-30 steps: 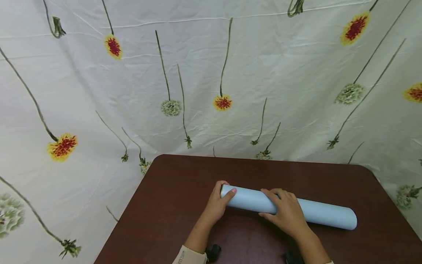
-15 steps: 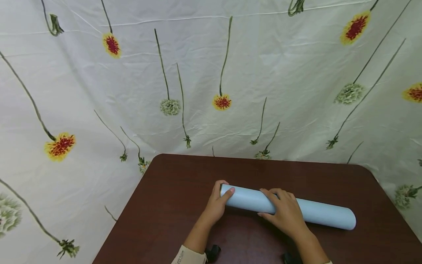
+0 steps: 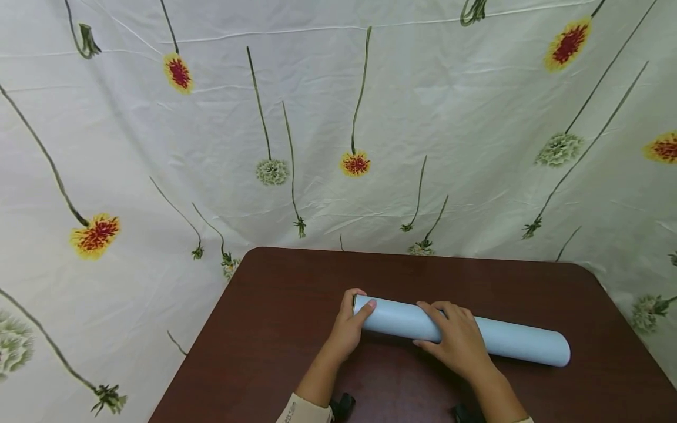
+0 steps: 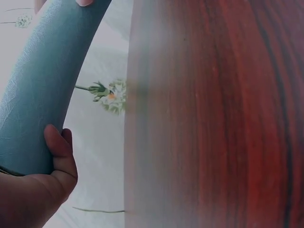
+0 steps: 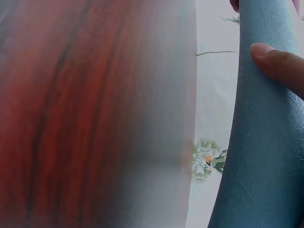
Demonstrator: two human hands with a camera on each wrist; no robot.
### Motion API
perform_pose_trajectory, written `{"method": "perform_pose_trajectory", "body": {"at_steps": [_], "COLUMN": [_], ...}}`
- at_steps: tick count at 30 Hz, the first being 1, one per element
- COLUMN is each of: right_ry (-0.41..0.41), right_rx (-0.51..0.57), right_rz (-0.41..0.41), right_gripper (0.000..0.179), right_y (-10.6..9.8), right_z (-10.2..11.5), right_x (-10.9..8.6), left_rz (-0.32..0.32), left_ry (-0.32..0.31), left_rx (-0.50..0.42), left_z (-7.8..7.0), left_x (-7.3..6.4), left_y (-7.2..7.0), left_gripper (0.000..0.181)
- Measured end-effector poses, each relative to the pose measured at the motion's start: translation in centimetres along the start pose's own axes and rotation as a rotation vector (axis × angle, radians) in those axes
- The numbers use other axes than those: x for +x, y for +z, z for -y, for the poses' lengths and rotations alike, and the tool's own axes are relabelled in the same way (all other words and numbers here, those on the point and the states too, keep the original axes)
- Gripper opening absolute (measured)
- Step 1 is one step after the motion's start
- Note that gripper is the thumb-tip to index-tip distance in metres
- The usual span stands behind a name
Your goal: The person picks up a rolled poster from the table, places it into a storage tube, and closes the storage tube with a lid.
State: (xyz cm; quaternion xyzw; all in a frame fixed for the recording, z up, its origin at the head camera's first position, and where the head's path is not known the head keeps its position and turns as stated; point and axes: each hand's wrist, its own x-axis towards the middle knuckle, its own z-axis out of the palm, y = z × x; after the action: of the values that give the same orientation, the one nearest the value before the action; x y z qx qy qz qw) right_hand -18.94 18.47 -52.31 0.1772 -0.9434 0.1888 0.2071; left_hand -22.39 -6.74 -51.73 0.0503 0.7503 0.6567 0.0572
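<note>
A long, light blue roll [image 3: 520,342] with a creased, leather-like surface lies at a slant across the head view, its left end farther back. My left hand [image 3: 344,332] grips that left end, thumb on the near side and fingers behind it. Around the middle of the roll, my right hand [image 3: 459,342] holds on from above, fingers over the top and thumb at the near side. In the left wrist view the left hand [image 4: 45,190] wraps the end of the roll [image 4: 52,80]. The right wrist view shows one digit [image 5: 278,66] pressed along the roll [image 5: 261,152].
Both hands work above a dark reddish-brown table [image 3: 285,282] with rounded far corners. Behind it hangs a white cloth [image 3: 328,76] printed with flowers and stems. Black wrist devices [image 3: 342,405] show near the bottom edge by the forearms.
</note>
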Motion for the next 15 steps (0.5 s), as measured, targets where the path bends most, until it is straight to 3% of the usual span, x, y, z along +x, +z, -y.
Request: {"method": "perform_pose_trajectory", "body": {"at_steps": [6,15], "right_ry": [-0.016,-0.023], "right_rx": [0.007,0.014], "right_rz": [-0.012,-0.055], "right_gripper": [0.087,0.083], "right_y": [-0.18,-0.34], "right_z": [0.03,0.08], "right_x": [0.11,0.20], "left_rz": [-0.050,-0.163], "left_ry": [-0.014,0.001], "left_rx": [0.029,0.055], "left_z": [0.25,-0.03], "left_x": [0.31,0.62], "left_y": [-0.33,-0.95], "left_gripper": [0.056,0.046]}}
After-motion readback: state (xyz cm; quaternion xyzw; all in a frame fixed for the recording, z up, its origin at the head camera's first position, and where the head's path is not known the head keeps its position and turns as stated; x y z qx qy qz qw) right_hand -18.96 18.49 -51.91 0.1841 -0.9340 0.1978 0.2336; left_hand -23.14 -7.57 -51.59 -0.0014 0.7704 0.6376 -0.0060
